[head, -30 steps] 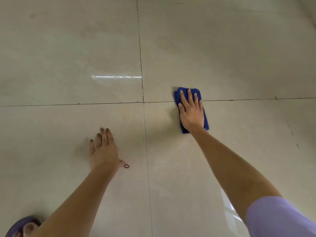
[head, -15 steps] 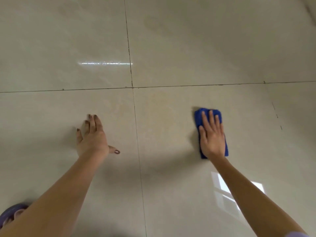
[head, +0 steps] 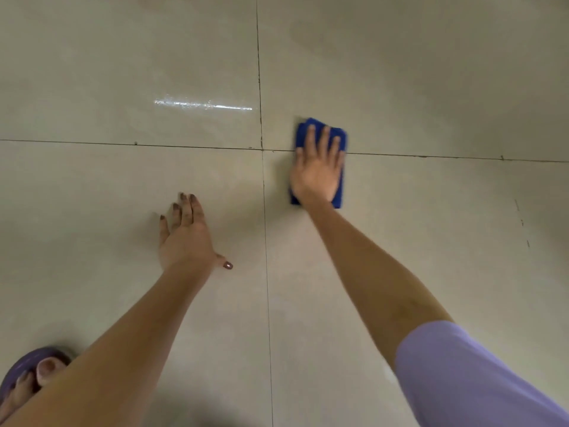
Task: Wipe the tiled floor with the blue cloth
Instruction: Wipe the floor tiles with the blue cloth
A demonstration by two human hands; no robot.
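Note:
A folded blue cloth (head: 338,135) lies flat on the glossy beige tiled floor (head: 431,241), straddling a horizontal grout line just right of the tile crossing. My right hand (head: 318,172) presses flat on top of the cloth with fingers spread, covering most of it. My left hand (head: 186,238) rests palm-down on the bare tile to the lower left, fingers together and thumb out, holding nothing.
Dark grout lines cross at a junction (head: 262,148) left of the cloth. A foot in a purple slipper (head: 27,369) is at the bottom left corner. A bright light reflection (head: 203,104) streaks the far left tile.
My right hand slid the cloth forward and to the left, from the near right tile up onto the horizontal grout line. The left hand stayed planted on the floor.

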